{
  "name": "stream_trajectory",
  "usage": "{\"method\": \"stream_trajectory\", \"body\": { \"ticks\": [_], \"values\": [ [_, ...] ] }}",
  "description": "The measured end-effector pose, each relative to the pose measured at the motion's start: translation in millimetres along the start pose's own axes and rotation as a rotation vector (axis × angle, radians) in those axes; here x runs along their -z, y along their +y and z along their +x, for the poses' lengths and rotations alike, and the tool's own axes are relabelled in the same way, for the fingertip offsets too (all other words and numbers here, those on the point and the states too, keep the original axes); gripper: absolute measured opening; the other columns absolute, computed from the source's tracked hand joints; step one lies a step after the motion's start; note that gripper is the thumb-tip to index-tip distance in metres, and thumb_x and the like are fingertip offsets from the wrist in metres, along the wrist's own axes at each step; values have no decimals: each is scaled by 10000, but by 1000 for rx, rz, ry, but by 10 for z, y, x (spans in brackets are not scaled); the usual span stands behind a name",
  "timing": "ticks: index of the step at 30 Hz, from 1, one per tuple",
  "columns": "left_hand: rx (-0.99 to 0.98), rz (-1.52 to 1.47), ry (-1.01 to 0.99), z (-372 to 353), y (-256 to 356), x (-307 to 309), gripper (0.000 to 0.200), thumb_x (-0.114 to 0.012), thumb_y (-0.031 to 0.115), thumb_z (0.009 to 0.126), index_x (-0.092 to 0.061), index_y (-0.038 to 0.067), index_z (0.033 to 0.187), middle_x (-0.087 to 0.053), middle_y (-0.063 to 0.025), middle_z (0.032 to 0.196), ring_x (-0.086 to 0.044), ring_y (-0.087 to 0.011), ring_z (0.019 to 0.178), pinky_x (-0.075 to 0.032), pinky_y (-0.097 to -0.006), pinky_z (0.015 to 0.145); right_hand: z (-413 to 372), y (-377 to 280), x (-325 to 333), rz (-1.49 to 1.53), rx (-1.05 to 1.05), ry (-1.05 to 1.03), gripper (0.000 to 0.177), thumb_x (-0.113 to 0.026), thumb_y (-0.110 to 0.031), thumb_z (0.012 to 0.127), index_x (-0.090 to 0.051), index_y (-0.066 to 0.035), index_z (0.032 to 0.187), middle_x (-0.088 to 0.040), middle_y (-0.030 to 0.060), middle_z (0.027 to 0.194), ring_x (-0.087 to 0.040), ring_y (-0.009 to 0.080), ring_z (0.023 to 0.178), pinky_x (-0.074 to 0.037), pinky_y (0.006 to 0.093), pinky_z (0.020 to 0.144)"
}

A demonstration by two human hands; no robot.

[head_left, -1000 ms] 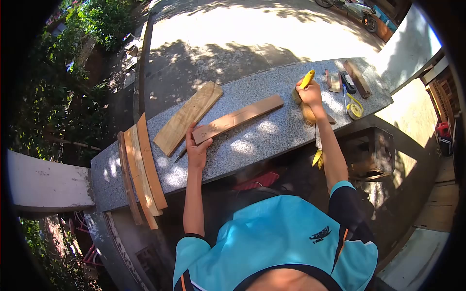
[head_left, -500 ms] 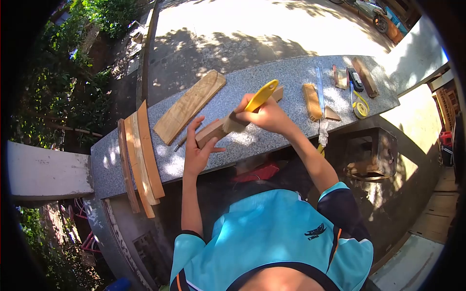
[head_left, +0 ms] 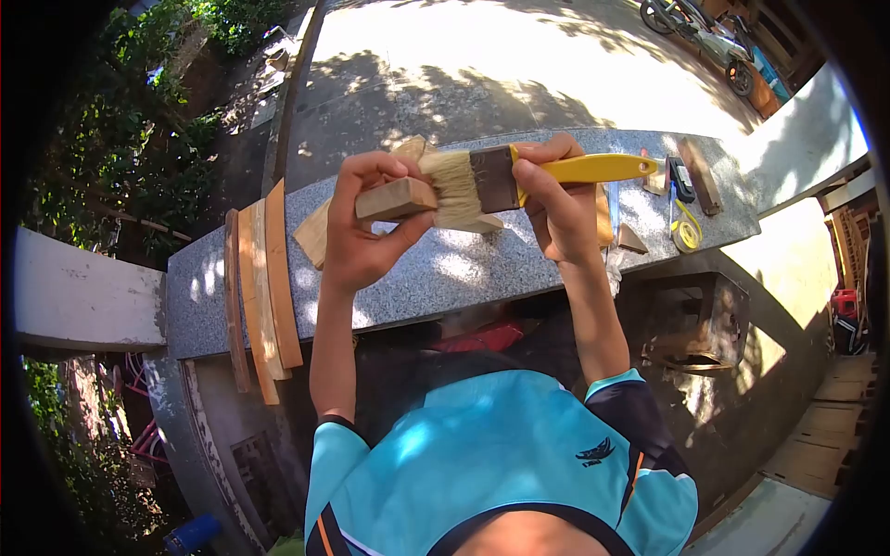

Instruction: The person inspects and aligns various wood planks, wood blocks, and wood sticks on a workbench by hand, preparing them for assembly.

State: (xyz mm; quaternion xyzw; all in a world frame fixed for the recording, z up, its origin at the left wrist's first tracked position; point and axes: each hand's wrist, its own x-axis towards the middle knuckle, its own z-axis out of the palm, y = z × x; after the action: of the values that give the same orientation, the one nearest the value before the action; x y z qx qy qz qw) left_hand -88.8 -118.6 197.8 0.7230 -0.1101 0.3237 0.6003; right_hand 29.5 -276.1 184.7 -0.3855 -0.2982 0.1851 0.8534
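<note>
Raised over the granite slab [head_left: 389, 295], my left hand [head_left: 355, 248] is closed around a wooden block [head_left: 400, 198], its end face turned to the right. A wide paintbrush [head_left: 598, 168] with a yellow handle and dark ferrule is gripped in my right hand [head_left: 565, 211]. Its pale bristles touch the block's right end, near my left fingertips. Behind my left hand lies a broad wooden board [head_left: 313, 233], partly hidden. The far part of the block is covered by my fingers and the bristles.
Several curved wooden strips [head_left: 274, 278] overhang the slab's left front edge. To the right are a yellow tape measure [head_left: 687, 233], a small wooden wedge [head_left: 631, 239] and a dark wood piece [head_left: 701, 178]. A crate [head_left: 697, 320] stands below the slab; a motorcycle [head_left: 709, 44] is parked beyond.
Both hands have risen from the slab with the block and paintbrush. The block's end now faces right, and the brush has swung from slanted to nearly level, handle pointing right.
</note>
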Motion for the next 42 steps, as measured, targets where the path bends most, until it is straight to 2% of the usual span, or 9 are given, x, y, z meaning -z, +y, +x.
{"method": "stream_trajectory", "body": {
  "ticks": [6,7,9,17,23,25,33,38,42],
  "values": [
    [18,-349,443,486,-522,-148,169,-505,217,820,-434,70,864,-500,-69,749,-501,-134,661,-429,-267,577,-237,1060,1184,-210,-452,418,138,-629,-95,762,-547,-21,845,-516,16,740,-503,91,613,-502,260,597],
    [58,-325,530,513,-630,-147,184,-467,255,829,-440,73,822,-493,-61,704,-493,-132,614,-417,-263,547,-341,1259,1541,-417,-524,385,128,-604,-93,786,-528,-34,871,-534,76,838,-566,154,749,-554,324,626],
    [63,-232,616,679,-698,-156,241,-413,295,840,-451,74,752,-472,-47,629,-471,-127,539,-392,-264,497,-343,1068,1432,-668,-468,245,118,-618,-90,779,-545,-34,852,-542,51,824,-567,133,738,-545,307,626],
    [-87,-139,409,915,-485,-601,226,-424,189,836,-524,31,709,-363,48,543,-300,-38,504,-252,-230,460,423,-336,-114,-217,237,190,70,-559,-77,842,-526,-31,885,-598,79,840,-623,135,746,-568,296,662],
    [209,-285,414,897,-515,-343,281,-425,285,821,-575,48,808,-401,22,592,-377,-84,520,-321,-242,513,-234,948,992,-311,-359,322,107,-596,-86,798,-510,-51,850,-569,64,805,-603,142,705,-577,316,600],
    [240,-340,410,913,-555,-249,291,-437,301,805,-567,43,840,-437,-6,622,-469,-117,581,-385,-248,582,-470,1006,1094,-483,-449,336,98,-637,-75,731,-565,-28,778,-555,34,676,-542,87,629,-437,217,544],
    [312,-382,115,927,-226,-646,326,-440,274,879,-550,37,1073,-561,-37,904,-538,-90,777,-408,-218,657,284,-398,-3,-468,495,237,86,-577,-79,846,-506,-43,879,-575,143,1063,-526,34,670,-425,173,582],
    [415,-465,42,836,-133,-630,371,-385,265,881,-549,11,1096,-539,-44,883,-529,-112,778,-450,-262,696,48,264,325,-688,799,171,256,-703,-112,731,-459,-49,775,-605,160,980,-600,169,750,-473,266,644],
    [423,-450,223,846,-260,-459,404,-400,314,822,-597,1,985,-539,-63,792,-528,-144,724,-450,-250,661,-714,898,705,-946,202,-28,205,-727,-109,675,-541,-26,648,-574,96,682,-560,179,581,-427,283,513]
  ]
}}
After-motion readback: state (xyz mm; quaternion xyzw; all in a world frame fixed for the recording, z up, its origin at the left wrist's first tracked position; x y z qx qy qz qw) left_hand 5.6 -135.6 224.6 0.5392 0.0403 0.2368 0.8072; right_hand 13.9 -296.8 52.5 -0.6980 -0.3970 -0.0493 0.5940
